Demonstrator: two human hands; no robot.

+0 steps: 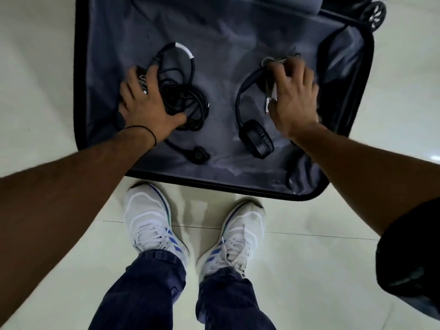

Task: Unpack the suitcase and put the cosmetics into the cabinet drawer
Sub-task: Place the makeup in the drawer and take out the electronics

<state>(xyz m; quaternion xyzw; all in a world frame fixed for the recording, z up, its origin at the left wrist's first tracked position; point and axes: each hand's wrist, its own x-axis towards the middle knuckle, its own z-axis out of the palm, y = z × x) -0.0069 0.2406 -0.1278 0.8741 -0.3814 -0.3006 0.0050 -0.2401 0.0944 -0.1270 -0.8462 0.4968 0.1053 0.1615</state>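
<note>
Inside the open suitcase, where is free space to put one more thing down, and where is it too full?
Free lining: the far half of the suitcase, beyond the black cable and headphones, and the strip between those two. Crowded: under the left hand on the cable and the right hand by the headphones.

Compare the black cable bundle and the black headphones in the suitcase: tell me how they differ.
The cable bundle is a loose tangle of thin cord with a white tag and a plug end trailing out; the headphones are one curved band with a padded earcup. The cable bundle lies under the left hand, which is spread flat on it; the headphones lie beside the right hand, which is closed on small pale items. Both are black and lie on the suitcase lining.
</note>
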